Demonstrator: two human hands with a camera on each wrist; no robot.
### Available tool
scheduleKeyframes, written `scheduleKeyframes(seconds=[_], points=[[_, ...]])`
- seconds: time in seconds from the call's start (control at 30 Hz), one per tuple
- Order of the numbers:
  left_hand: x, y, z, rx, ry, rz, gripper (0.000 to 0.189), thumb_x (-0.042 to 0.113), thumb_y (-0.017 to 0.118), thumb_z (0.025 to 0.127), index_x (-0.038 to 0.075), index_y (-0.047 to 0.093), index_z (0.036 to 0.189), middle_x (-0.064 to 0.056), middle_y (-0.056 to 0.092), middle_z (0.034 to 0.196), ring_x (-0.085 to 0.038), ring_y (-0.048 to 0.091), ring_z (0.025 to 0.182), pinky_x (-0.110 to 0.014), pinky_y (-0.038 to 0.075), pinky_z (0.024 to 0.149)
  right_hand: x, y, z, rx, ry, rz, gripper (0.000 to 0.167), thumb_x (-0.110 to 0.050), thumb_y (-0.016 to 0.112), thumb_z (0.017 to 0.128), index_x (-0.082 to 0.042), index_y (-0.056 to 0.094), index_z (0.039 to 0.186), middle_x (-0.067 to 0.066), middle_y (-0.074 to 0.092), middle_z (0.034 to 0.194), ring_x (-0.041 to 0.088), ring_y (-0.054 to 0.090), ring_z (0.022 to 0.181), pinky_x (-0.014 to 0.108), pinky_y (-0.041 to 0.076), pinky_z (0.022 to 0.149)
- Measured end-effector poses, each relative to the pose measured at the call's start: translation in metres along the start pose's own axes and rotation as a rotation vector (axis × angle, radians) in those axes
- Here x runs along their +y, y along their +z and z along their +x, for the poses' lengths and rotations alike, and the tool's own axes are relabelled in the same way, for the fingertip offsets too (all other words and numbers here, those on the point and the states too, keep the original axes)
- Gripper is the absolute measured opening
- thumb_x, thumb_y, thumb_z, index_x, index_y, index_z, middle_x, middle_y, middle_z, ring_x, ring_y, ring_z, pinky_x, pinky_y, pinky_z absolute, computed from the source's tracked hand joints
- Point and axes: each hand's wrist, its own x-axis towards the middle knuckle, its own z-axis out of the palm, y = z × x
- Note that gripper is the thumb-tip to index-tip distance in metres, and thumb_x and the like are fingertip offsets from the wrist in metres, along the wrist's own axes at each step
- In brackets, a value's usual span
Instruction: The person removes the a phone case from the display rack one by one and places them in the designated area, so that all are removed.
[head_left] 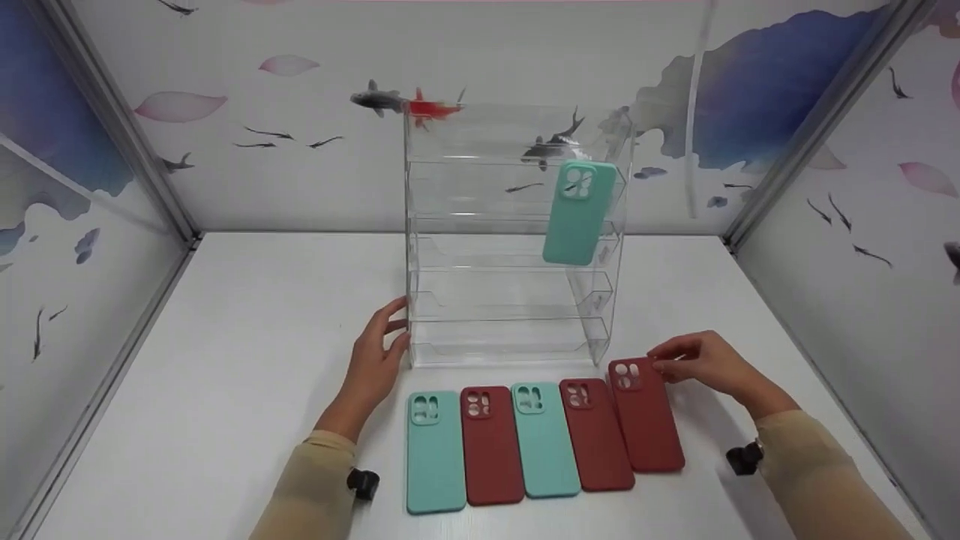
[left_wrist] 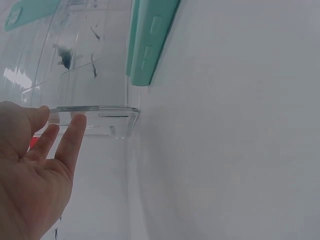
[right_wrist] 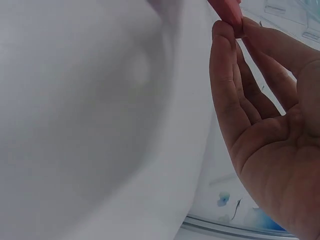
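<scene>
My left hand [head_left: 374, 361] grips the left side of a clear acrylic rack [head_left: 502, 319] with several stepped shelves, low down; the left wrist view shows thumb and fingers [left_wrist: 75, 135] at the panel's edge. My right hand [head_left: 709, 365] pinches the top right corner of a dark red phone case [head_left: 651, 420], the rightmost in a row on the table. The right wrist view shows only a corner of that red case [right_wrist: 229, 12] between thumb and fingertips. A teal phone case [head_left: 580, 217] leans, slightly tilted, at the right of an upper shelf.
Left of the held case lie a red case [head_left: 598, 439], a teal case [head_left: 546, 442], another red case [head_left: 492, 450] and a teal case [head_left: 436, 457], side by side before the rack. Printed panels [head_left: 285, 180] enclose the white table [head_left: 225, 360] behind and at both sides.
</scene>
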Motion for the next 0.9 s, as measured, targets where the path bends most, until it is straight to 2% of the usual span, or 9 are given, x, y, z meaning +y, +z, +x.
scheduleKeyframes(seconds=[0.13, 0.5, 0.73, 0.9], points=[[0.000, 0.002, -0.002, 0.000, -0.015, 0.006, 0.056, 0.017, 0.056, 0.108, 0.031, 0.035, 0.158, 0.006, 0.040, 0.163, -0.022, 0.051, 0.141, -0.048, 0.049, 0.115, 0.007, 0.007, -0.001, 0.004, 0.022, 0.001, 0.035, -0.022, 0.076, 0.096, -0.002, 0.073, 0.124, 0.017, 0.075, 0.115, 0.020, 0.075, 0.092, 0.029, 0.065, 0.079], [-0.002, 0.001, -0.001, 0.000, 0.011, -0.002, 0.056, 0.014, 0.055, 0.108, 0.028, 0.036, 0.158, 0.003, 0.041, 0.163, -0.025, 0.051, 0.141, -0.051, 0.051, 0.112, 0.015, 0.020, -0.005, 0.032, 0.046, -0.041, 0.036, -0.026, 0.077, 0.094, -0.005, 0.073, 0.123, 0.015, 0.074, 0.118, 0.020, 0.073, 0.096, 0.023, 0.060, 0.080], [-0.002, 0.001, -0.002, -0.002, -0.003, -0.002, 0.057, 0.013, 0.055, 0.108, 0.029, 0.035, 0.159, 0.003, 0.040, 0.163, -0.024, 0.051, 0.141, -0.051, 0.051, 0.112, 0.016, 0.025, -0.006, 0.034, 0.083, -0.045, 0.039, -0.028, 0.080, 0.092, -0.006, 0.073, 0.124, 0.016, 0.071, 0.121, 0.021, 0.073, 0.100, 0.025, 0.059, 0.080], [-0.002, 0.000, -0.001, -0.009, 0.011, -0.001, 0.055, 0.017, 0.054, 0.108, 0.028, 0.035, 0.159, 0.003, 0.039, 0.163, -0.025, 0.050, 0.142, -0.049, 0.051, 0.112, 0.015, 0.024, -0.005, 0.028, 0.071, -0.092, 0.035, -0.024, 0.080, 0.092, -0.006, 0.075, 0.121, 0.016, 0.073, 0.120, 0.021, 0.074, 0.099, 0.026, 0.058, 0.078]])
